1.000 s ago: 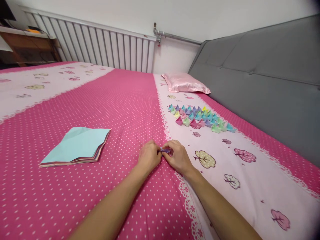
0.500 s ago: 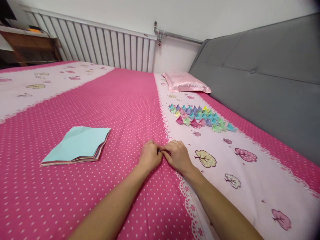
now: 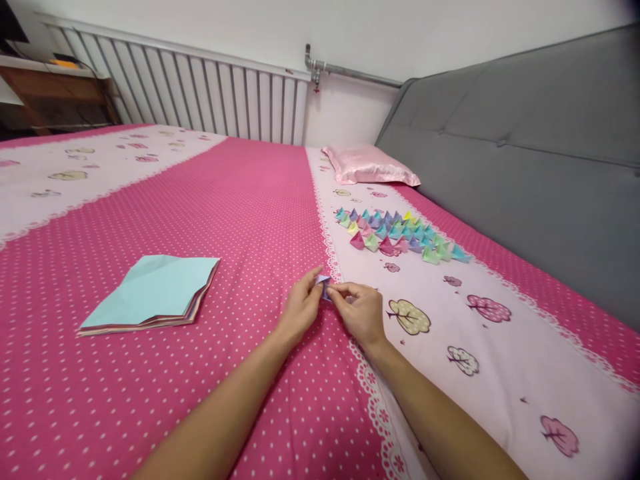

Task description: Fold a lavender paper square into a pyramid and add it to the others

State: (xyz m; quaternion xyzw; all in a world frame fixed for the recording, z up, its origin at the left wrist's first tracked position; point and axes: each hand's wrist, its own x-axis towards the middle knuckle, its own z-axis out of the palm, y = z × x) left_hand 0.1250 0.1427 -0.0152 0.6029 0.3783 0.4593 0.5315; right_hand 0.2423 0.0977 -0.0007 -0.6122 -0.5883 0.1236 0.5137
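A small folded piece of purple paper is held between my two hands, just above the bedspread. My left hand pinches its left side between thumb and fingers. On the other side, my right hand grips it with the thumb and fingertips. Part of the paper is hidden by the fingers. Beyond my right hand stand several small folded paper boats in blue, green, pink, purple and yellow. To the left lies a stack of square paper sheets, with a light blue one on top.
The pink and white bedspread covers the bed. A pink satin pillow lies at the back right, beside a grey padded headboard. A white radiator and a wooden desk stand behind.
My hands have opened apart slightly, and the purple paper now shows between them. My left fingers have lifted and straightened a little. The stack and the boats stay in place.
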